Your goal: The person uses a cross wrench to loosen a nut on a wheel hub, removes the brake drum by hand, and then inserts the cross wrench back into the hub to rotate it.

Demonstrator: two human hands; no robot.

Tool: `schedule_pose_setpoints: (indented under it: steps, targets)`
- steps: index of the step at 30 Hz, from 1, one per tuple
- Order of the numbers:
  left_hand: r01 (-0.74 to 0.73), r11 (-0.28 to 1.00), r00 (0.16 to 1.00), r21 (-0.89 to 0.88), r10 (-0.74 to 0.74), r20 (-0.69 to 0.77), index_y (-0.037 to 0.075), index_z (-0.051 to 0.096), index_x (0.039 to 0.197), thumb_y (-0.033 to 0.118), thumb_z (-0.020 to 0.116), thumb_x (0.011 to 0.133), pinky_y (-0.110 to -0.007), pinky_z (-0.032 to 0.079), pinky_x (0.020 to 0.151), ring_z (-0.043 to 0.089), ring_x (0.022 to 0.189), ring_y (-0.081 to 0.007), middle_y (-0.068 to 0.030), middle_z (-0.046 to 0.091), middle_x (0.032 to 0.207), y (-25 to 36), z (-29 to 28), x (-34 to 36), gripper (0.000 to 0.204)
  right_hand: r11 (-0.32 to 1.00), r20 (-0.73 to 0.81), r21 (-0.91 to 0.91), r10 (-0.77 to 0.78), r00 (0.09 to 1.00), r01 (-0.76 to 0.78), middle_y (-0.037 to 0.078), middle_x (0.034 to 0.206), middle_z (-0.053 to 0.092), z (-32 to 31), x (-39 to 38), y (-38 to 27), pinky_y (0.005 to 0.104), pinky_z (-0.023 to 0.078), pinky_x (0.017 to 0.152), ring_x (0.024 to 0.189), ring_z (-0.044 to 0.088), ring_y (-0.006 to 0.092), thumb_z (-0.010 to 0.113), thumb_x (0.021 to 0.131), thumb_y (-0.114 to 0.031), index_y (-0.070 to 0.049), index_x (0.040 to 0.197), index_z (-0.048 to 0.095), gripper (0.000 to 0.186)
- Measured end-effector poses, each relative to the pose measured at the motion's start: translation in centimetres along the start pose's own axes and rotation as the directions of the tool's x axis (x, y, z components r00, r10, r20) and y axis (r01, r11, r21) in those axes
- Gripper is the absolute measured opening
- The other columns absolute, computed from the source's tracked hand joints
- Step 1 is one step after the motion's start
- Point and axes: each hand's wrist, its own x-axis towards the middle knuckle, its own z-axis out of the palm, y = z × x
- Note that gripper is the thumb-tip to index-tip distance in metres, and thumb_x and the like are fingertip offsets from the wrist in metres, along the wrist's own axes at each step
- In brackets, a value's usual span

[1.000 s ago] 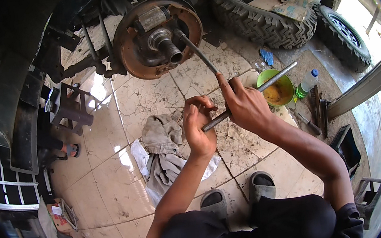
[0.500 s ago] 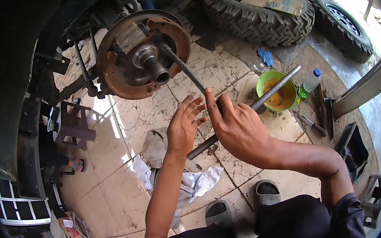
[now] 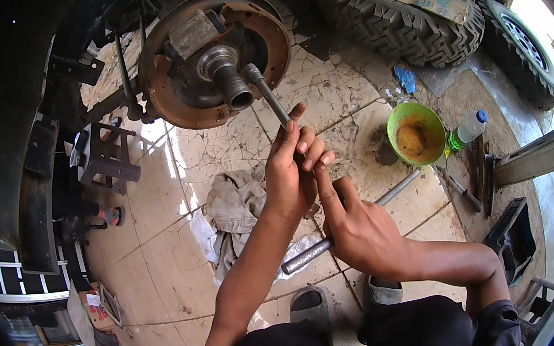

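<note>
A long steel T-handle socket wrench (image 3: 275,105) slants from the wheel hub toward me, with a loose-looking cross bar (image 3: 397,189) through its near end. My left hand (image 3: 294,171) is closed around the shaft, thumb along it. My right hand (image 3: 368,234) is closed at the cross bar, its index finger stretched toward the left hand's fingers; its grip is partly hidden. The wrench's socket end is beside the hub spindle (image 3: 233,90) and looks apart from the bolts. Behind it is a rusty brake backing plate (image 3: 167,93) with a block-shaped part at its top.
Grey rags (image 3: 233,201) lie on the cracked tile floor. To the right are a green bowl (image 3: 401,150) with brown residue, a plastic bottle (image 3: 468,129), a screwdriver (image 3: 466,195) and a black case (image 3: 510,236). Large tyres (image 3: 404,31) lie behind; a metal stand (image 3: 108,157) is left.
My left hand has gone from open beside the shaft to closed around it. The wrench's socket end has drawn back from the hub toward me. The view has shifted slightly.
</note>
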Motion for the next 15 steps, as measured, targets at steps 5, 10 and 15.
schedule_pose_setpoints:
  steps: [5,10,15]
  targets:
    - [-0.007,0.999,0.999,0.051,0.009,-0.050,0.006,0.044,0.136,0.026,0.042,0.105,-0.024,0.037,0.067,0.033,0.058,-0.0055,0.0043,0.035,0.073,0.7,-1.1,1.2,0.037,0.993,-0.035,0.121,0.014,0.999,-0.010,0.026,0.097,0.053,2.4,1.6,1.2,0.0447,0.052,0.049,0.055,0.062,0.0377,0.052,0.081,-0.002,0.012,0.145,0.022,0.072]
    - [-0.010,0.999,1.000,-0.040,0.011,0.028,0.007,0.044,0.136,0.028,0.043,0.105,-0.027,0.039,0.067,0.034,0.058,-0.0071,0.0043,0.037,0.074,1.0,-4.0,2.2,0.038,0.996,-0.031,-0.068,-0.063,0.998,0.061,0.025,0.093,0.054,2.7,2.6,1.4,0.0411,0.053,0.047,0.052,0.063,0.0322,0.053,0.081,-0.004,0.018,0.139,0.028,0.067]
    - [-0.043,0.999,0.998,-0.021,0.044,0.049,0.003,0.039,0.141,0.028,0.038,0.107,-0.022,0.035,0.064,0.030,0.056,-0.0046,0.0045,0.035,0.075,0.8,-3.5,2.5,0.042,0.938,-0.027,-0.312,-0.170,0.985,0.153,0.020,0.090,0.056,2.6,2.9,1.7,0.0352,0.052,0.048,0.052,0.063,0.0248,0.053,0.082,-0.009,0.020,0.134,0.036,0.062]
